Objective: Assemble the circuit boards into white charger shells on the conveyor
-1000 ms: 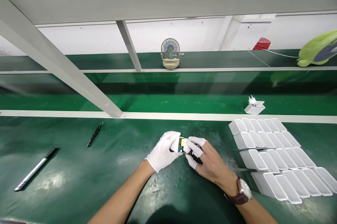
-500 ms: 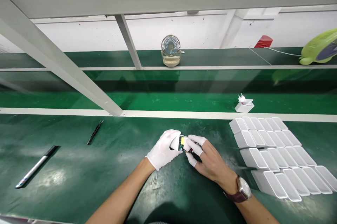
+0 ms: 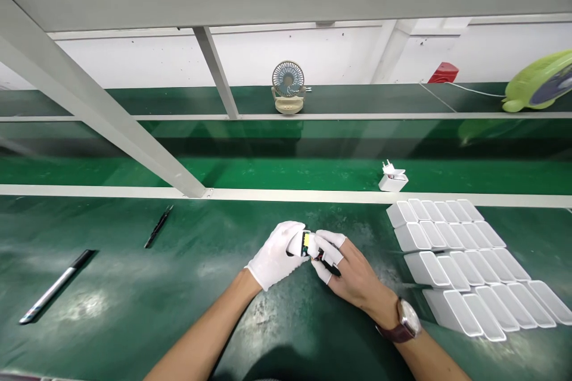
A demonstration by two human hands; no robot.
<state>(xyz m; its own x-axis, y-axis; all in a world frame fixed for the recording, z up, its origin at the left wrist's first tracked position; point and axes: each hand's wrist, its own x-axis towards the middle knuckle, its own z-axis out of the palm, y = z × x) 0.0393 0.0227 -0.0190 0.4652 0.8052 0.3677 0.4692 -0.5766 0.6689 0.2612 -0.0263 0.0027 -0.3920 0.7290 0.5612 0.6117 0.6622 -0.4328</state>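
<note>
Leftward went the plug-topped box (image 3: 393, 182), while both hands (image 3: 276, 256) grip the circuit board (image 3: 306, 241) between them.

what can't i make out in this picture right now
All in the head view:
- white casing: its left end, hidden by the left hand
- black item: its full shape, partly hidden by the right hand
- green item: its right side, cut off by the picture's edge
- watch: the time, too small to read
</note>
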